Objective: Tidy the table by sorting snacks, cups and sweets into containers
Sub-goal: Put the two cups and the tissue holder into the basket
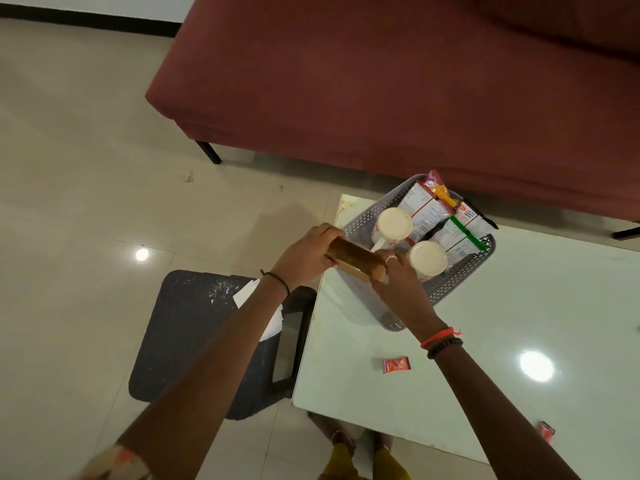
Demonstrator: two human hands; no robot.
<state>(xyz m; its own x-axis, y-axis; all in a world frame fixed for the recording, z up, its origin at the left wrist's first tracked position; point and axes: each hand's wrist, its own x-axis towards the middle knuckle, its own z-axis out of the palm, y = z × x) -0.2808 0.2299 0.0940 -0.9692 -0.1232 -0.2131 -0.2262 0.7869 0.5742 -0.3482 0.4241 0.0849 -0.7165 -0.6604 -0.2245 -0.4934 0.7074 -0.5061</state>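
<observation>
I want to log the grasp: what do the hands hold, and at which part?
Both hands hold one long brown rectangular box: the left hand grips its far-left end, the right hand its near-right end.

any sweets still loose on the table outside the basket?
Yes: two small red sweets, one and another, lie on the white table, apart from the grey basket.

The snack packets (437,216) in the grey basket (360,223) carried printed panels and barcodes. None of it was sharp enough to read. The red sweets (397,364) showed no legible wording either.
</observation>
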